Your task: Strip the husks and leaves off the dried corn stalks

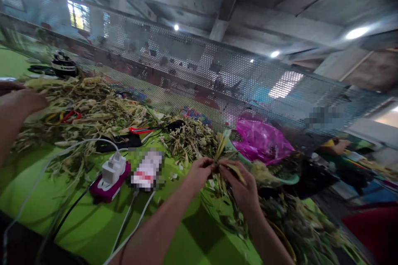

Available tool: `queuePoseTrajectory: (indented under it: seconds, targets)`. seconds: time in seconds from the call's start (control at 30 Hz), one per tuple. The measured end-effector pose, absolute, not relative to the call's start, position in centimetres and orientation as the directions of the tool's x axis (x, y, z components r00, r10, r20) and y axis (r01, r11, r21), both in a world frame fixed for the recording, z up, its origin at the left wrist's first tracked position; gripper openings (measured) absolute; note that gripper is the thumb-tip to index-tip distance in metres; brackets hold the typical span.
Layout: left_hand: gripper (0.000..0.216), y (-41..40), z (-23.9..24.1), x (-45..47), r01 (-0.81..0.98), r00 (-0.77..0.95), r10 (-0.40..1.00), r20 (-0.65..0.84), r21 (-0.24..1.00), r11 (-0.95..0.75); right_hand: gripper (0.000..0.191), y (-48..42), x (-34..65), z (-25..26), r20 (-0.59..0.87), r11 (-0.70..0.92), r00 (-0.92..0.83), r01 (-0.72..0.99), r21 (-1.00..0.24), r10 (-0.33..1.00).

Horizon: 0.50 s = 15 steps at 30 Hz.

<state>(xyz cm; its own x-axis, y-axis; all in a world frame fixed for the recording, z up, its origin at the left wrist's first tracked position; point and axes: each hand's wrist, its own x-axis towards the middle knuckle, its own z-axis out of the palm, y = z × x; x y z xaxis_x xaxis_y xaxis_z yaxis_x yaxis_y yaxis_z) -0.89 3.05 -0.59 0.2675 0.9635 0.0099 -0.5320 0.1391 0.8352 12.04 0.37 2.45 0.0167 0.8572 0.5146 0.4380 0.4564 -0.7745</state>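
Note:
My left hand (202,169) and my right hand (241,183) meet over the green table (199,232). Between their pinched fingers is a small bunch of dried plant stalks (220,147), yellowish green, with ends poking out above and below. Both hands are closed on it. Just behind them lies a heap of dried leafy stalks (191,136). Loose leaf scraps (225,209) are scattered under my right hand. A green basin (289,180) with plant matter and a bright purple plastic bag (263,143) stands to the right of my hands.
A smartphone (147,172) and a purple power strip (112,188) with a white charger (113,167) and cables lie left. Behind are a red-handled cutter (139,130) and a large stalk pile (105,107). Another person's hand (23,101) is at far left. A perforated metal screen (186,66) borders the table.

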Motion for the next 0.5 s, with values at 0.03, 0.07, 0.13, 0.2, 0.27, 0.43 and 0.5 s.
queuePoseTrajectory:
  seconds: [0.03, 0.07, 0.13, 0.2, 0.27, 0.43, 0.5]
  targets:
    - [0.024, 3.0, -0.5, -0.9, -0.531, 0.277, 0.961, 0.014, 0.836, 0.141, 0.016, 0.3, 12.1, 2.1, 0.491, 0.435, 0.055, 0.384, -0.814, 0.870]
    - [0.023, 3.0, -0.5, -1.0, -0.528, 0.288, 0.957, 0.012, 0.836, 0.149, 0.018, 0.3, 12.2, 1.8, 0.451, 0.400, 0.082, 0.341, -0.851, 0.889]
    - [0.022, 2.9, -0.4, -1.0, -0.513, 0.304, 0.953, -0.012, 0.841, 0.174, 0.021, 0.2, 12.6, 1.3, 0.374, 0.329, 0.129, 0.277, -0.903, 0.918]
    - [0.024, 2.7, -0.2, -1.1, -0.484, 0.313, 0.949, -0.037, 0.853, 0.193, 0.022, 0.3, 12.9, 1.1, 0.328, 0.285, 0.165, 0.239, -0.928, 0.930]
    - [0.028, 2.6, -0.2, -1.1, -0.458, 0.329, 0.944, -0.030, 0.869, 0.188, 0.022, 0.3, 13.1, 1.1, 0.310, 0.272, 0.163, 0.221, -0.937, 0.937]
    - [0.032, 2.5, -0.4, -1.2, -0.401, 0.280, 0.960, 0.018, 0.910, 0.101, 0.021, -0.2, 12.8, 1.6, 0.358, 0.327, 0.096, 0.240, -0.914, 0.929]
    - [0.030, 2.6, -0.6, -1.3, -0.365, 0.249, 0.968, 0.041, 0.929, 0.054, 0.019, -0.5, 12.6, 1.9, 0.382, 0.346, 0.067, 0.302, -0.888, 0.922]
